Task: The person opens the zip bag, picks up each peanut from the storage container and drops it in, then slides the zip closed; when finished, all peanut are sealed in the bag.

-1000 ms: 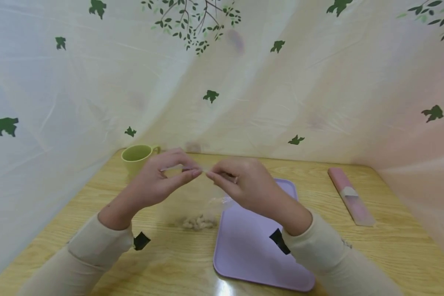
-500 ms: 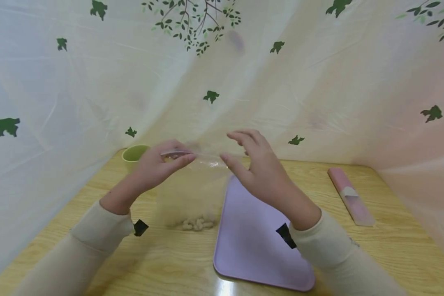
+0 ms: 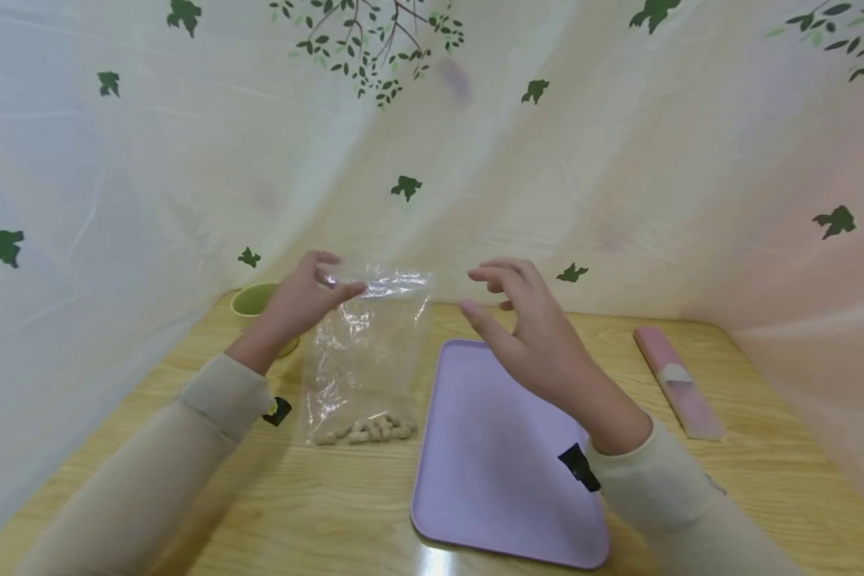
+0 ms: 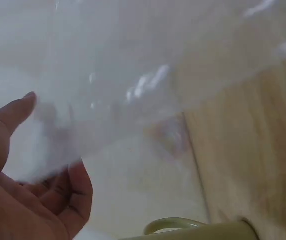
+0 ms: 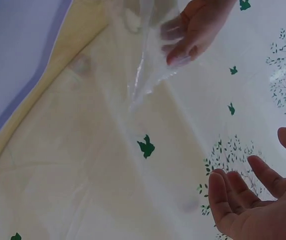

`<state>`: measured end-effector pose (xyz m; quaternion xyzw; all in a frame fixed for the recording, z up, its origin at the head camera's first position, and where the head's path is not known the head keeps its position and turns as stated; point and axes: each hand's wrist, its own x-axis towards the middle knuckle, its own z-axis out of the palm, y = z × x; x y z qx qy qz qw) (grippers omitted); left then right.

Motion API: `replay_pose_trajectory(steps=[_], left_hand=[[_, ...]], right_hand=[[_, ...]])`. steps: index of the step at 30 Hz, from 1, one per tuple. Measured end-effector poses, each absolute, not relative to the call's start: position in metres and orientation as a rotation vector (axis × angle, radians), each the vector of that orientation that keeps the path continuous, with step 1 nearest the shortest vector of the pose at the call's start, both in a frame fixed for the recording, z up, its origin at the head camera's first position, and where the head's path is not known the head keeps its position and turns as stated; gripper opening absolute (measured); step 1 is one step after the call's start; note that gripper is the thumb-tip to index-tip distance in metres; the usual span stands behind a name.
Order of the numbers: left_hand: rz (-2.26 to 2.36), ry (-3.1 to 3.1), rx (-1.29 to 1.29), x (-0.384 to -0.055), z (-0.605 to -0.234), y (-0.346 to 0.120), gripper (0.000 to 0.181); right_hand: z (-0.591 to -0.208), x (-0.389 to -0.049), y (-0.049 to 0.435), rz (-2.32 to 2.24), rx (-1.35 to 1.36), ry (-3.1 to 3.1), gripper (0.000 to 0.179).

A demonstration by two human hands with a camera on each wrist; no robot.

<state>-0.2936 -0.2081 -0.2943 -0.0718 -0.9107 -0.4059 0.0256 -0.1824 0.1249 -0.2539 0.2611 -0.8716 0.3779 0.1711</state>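
Observation:
A clear plastic zip bag point(image 3: 374, 344) stands upright over the table, with several pale, peanut-like pieces point(image 3: 374, 429) gathered at its bottom. My left hand point(image 3: 305, 292) is at the bag's upper left corner, thumb on the near side and fingers behind. In the left wrist view, thumb and fingers stand apart with the bag's film point(image 4: 133, 85) between them. My right hand point(image 3: 536, 328) hovers above the far part of a lilac tray point(image 3: 504, 464), fingers relaxed and spread from the thumb. It holds nothing, and a gap separates it from the bag.
Behind the left hand stands a green mug point(image 3: 252, 300), partly hidden. A long, flat pink packet point(image 3: 677, 382) with a whitish band lies at the right of the wooden table point(image 3: 346, 512). A pale curtain point(image 3: 475, 176) with leaf and bird prints hangs behind.
The right hand has let go of the bag's top edge and drawn away to the right. The left hand has risen and its fingers have spread apart. The bag now looks flatter toward the camera.

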Motion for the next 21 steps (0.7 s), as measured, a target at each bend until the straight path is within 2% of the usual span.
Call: replay_pose_trajectory(steps=[4,9,15,21], left_hand=[[-1.077,-2.933,-0.168,-0.302,-0.311,-0.205,0.12],[-0.769,-3.073,-0.194,-0.303,-0.334,-0.205,0.135],[-0.562,-3.212,-0.231,-0.296,-0.352,-0.207,0.147],[-0.432,-3.285,-0.3,-0.29,-0.355,-0.203,0.148]], right_hand=[[-0.254,-0.18,0.131,1.098,0.713,-2.49,0.045],[-0.255,-0.18,0.134,1.097,0.705,-2.515,0.045],[-0.258,-0.183,0.137,1.073,0.72,-2.57,0.046],[-0.263,-0.186,0.142,1.068,0.713,-2.618,0.047]])
